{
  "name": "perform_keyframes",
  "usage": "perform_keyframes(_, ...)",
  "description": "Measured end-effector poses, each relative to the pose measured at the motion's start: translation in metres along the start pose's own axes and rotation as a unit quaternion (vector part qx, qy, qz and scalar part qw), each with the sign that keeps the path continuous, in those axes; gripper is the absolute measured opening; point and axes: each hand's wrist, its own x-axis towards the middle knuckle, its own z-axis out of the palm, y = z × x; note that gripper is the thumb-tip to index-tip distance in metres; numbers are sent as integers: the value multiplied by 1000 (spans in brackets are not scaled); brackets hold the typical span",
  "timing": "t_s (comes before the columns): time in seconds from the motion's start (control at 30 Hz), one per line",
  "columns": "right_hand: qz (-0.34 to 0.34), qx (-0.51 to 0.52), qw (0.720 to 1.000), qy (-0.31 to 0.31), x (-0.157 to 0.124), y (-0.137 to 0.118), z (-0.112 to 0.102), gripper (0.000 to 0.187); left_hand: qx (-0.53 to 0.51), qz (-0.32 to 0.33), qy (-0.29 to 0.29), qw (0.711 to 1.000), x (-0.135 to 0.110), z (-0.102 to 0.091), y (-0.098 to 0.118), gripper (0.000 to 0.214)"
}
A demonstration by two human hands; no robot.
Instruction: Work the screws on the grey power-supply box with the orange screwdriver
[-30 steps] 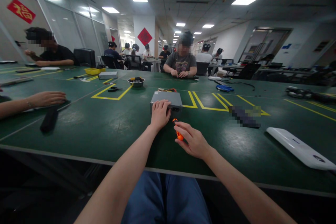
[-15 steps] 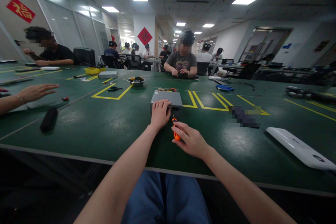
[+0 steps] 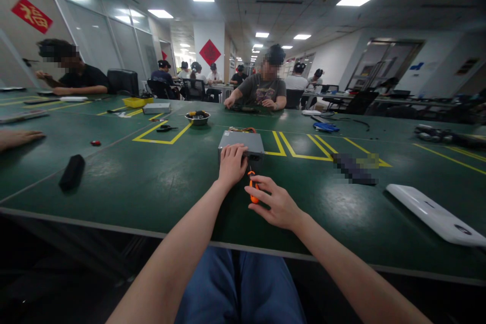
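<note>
A grey metal computer power supply (image 3: 241,139) sits on the green table in front of me, with coloured wires at its far side. My left hand (image 3: 232,163) grips its near edge, fingers over the top and thumb along the front. Between the thumb and fingers of my right hand (image 3: 274,202) is an orange-handled screwdriver (image 3: 253,193). Its thin shaft points up toward the front face of the power supply; whether the tip touches a screw I cannot tell.
A metal bowl (image 3: 197,118) of small tools stands beyond, with black pliers (image 3: 167,128) nearby. A black case (image 3: 72,172) lies at left, a white device (image 3: 433,212) at right. Blue gloves (image 3: 325,127) lie farther back. A co-worker (image 3: 261,91) sits opposite; another person's hand (image 3: 18,139) rests at far left.
My right fingers have shifted slightly around the screwdriver handle; my left hand stays put. The other person's hand at left has drawn back leftward. The co-worker opposite has moved their hands apart.
</note>
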Motion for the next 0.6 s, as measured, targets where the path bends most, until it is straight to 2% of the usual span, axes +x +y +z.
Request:
perform_keyframes(0.13, 3, 19, 1000, 14, 0, -1, 0, 33, 0, -1, 8, 1000, 0, 1, 0, 25)
perform_keyframes(0.33, 3, 35, 997, 68, 0, 0, 5, 26, 0, -3, 13, 1000, 0, 2, 0, 24)
perform_keyframes(0.5, -10, -2, 1000, -6, 1, -3, 2, 28, 3, -5, 5, 1000, 0, 1, 1, 24)
perform_keyframes(0.6, -9, -2, 1000, -19, 3, -6, 1, 31, 2, -2, 3, 1000, 0, -1, 1, 25)
